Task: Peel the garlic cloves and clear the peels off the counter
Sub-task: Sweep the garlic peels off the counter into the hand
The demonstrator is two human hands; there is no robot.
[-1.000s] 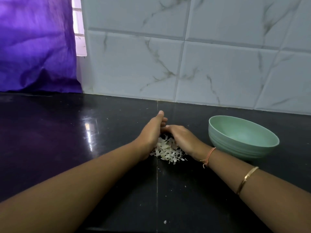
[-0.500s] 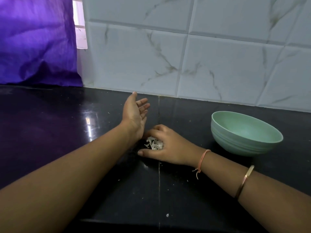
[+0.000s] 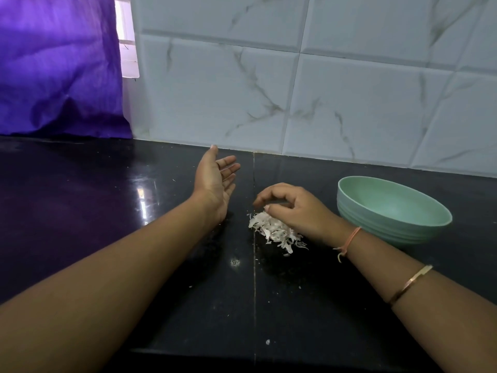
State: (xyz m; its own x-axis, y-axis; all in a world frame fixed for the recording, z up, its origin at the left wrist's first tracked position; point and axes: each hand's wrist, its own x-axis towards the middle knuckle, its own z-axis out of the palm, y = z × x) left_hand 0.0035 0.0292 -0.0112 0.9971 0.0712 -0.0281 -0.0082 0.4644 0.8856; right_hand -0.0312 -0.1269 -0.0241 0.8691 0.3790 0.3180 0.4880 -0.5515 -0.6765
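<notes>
A small heap of pale garlic peels (image 3: 277, 232) lies on the black counter (image 3: 80, 211) near its middle. My right hand (image 3: 293, 208) hovers over the heap's far right side, fingers curled and spread, thumb tip touching the peels; nothing is clearly gripped. My left hand (image 3: 216, 181) is held to the left of the heap, palm turned up and toward the peels, fingers apart and empty. No garlic cloves are visible.
A pale green bowl (image 3: 390, 211) stands just right of my right wrist; its visible inside looks bare. A few peel crumbs (image 3: 267, 341) dot the counter toward the front edge. A marbled tile wall (image 3: 295, 103) rises behind, with a purple curtain (image 3: 53, 71) at the left.
Both hands were cupped around the heap; the left hand has drawn away to the left and opened. The right hand, which lay flat on the peels, has lifted, showing more of the heap.
</notes>
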